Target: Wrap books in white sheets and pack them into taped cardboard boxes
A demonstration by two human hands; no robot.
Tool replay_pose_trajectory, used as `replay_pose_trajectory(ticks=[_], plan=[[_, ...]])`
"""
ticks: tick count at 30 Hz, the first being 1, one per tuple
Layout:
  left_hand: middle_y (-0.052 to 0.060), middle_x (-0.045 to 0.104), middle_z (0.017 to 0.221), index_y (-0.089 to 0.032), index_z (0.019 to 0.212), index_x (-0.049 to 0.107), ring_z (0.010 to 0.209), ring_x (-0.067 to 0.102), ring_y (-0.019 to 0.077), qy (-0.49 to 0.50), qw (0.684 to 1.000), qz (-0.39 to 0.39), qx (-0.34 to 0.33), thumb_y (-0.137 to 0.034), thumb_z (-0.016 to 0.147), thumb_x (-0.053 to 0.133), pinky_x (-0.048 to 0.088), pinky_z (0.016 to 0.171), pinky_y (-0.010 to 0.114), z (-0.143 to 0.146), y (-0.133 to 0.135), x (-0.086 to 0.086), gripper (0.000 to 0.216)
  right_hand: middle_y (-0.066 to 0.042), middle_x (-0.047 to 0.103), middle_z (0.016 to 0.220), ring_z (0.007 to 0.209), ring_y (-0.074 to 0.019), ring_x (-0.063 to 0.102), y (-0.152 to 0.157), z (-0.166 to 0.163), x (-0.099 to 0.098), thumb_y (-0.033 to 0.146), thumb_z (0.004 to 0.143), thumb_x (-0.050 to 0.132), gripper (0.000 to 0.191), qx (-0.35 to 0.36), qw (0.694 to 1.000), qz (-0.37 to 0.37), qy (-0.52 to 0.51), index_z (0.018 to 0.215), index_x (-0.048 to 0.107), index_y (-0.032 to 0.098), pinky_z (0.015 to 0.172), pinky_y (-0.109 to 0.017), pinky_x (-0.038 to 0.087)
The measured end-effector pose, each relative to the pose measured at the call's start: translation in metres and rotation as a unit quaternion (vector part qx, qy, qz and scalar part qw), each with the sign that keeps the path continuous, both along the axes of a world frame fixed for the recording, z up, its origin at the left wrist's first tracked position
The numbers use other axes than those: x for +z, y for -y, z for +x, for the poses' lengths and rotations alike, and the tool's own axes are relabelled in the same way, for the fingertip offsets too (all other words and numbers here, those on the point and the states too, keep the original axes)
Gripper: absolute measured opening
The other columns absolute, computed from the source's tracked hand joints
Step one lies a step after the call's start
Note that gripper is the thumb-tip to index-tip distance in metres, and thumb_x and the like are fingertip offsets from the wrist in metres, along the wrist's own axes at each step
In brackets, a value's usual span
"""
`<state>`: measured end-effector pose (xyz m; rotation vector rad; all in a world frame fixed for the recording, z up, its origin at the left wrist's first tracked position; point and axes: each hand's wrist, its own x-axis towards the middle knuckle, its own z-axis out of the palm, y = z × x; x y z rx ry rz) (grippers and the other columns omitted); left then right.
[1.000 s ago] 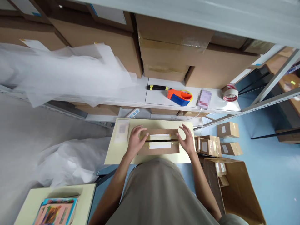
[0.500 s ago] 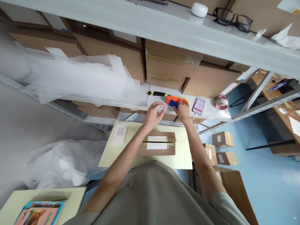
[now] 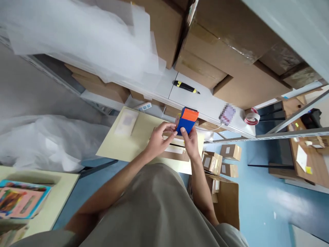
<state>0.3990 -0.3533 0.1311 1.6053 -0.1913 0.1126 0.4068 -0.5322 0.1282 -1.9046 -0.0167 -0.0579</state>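
An orange and blue tape dispenser (image 3: pixel 187 125) is held up above the light yellow table (image 3: pixel 110 145), in front of the shelf edge. My right hand (image 3: pixel 191 142) is closed round its lower end, thumb on the blue face. My left hand (image 3: pixel 160 139) is at the dispenser's left side, with bent fingers and thumb against its edge by the roll; whether they pinch a tape end I cannot make out. Below the hands lies a cardboard box (image 3: pixel 177 156) with white labels and a dark gap along its middle, partly hidden by both hands.
A black and yellow utility knife (image 3: pixel 186 86), a phone (image 3: pixel 227 114) with a cable and a tape roll (image 3: pixel 252 117) lie on the shelf. White wrapping sheets (image 3: pixel 102 44) hang over its left part. Cartons (image 3: pixel 231 152) stand on the floor at right; books (image 3: pixel 23 199) lie at lower left.
My right hand has lifted the tape dispenser off the shelf and brought it nearer and turned it. My left hand has come to its side. The view has shifted and tilted.
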Motion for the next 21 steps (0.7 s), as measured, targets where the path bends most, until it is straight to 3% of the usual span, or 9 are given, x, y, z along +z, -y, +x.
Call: replay_pose_trajectory(ticks=[5,11,16,21], plan=[[0.007,0.076,0.114,-0.024,0.114,0.070,0.101,0.076,0.0216,-0.031,0.999,-0.026,0.033,-0.049,0.104,0.071,0.065,0.094,0.037,-0.032,-0.026,-0.007,0.026,-0.009,0.076,0.120,0.113,-0.0274,0.072,-0.036,-0.031,0.009,0.075,0.101,0.064,0.057,0.026,0.998,0.039,-0.049,0.131,0.062,0.026,0.102,-0.041,0.061],[0.005,0.078,0.107,-0.024,0.114,0.072,0.098,0.075,0.0216,0.001,1.000,0.025,0.009,-0.039,0.108,0.067,0.062,0.091,0.036,-0.054,-0.052,-0.009,0.017,-0.006,0.079,0.100,0.091,-0.0246,0.072,-0.057,-0.042,0.005,0.077,0.089,0.078,0.059,0.029,0.990,0.074,-0.120,0.108,0.069,0.022,0.087,-0.039,0.063],[0.009,0.078,0.117,-0.024,0.127,0.070,0.104,0.076,0.0230,-0.045,0.999,-0.017,0.016,-0.046,0.104,0.073,0.062,0.096,0.037,-0.043,-0.080,-0.015,0.032,-0.008,0.079,0.107,0.093,-0.0255,0.073,-0.063,-0.046,0.002,0.079,0.086,0.080,0.067,0.031,0.988,0.024,-0.151,0.119,0.065,0.022,0.088,-0.041,0.063],[0.011,0.077,0.123,-0.022,0.127,0.074,0.108,0.076,0.0250,-0.089,0.994,-0.059,-0.009,-0.055,0.099,0.075,0.062,0.100,0.039,-0.017,-0.120,-0.009,0.044,-0.008,0.078,0.110,0.094,-0.0258,0.073,-0.064,-0.052,0.014,0.074,0.091,0.078,0.062,0.095,0.973,-0.059,-0.201,0.123,0.060,0.024,0.088,-0.041,0.061]])
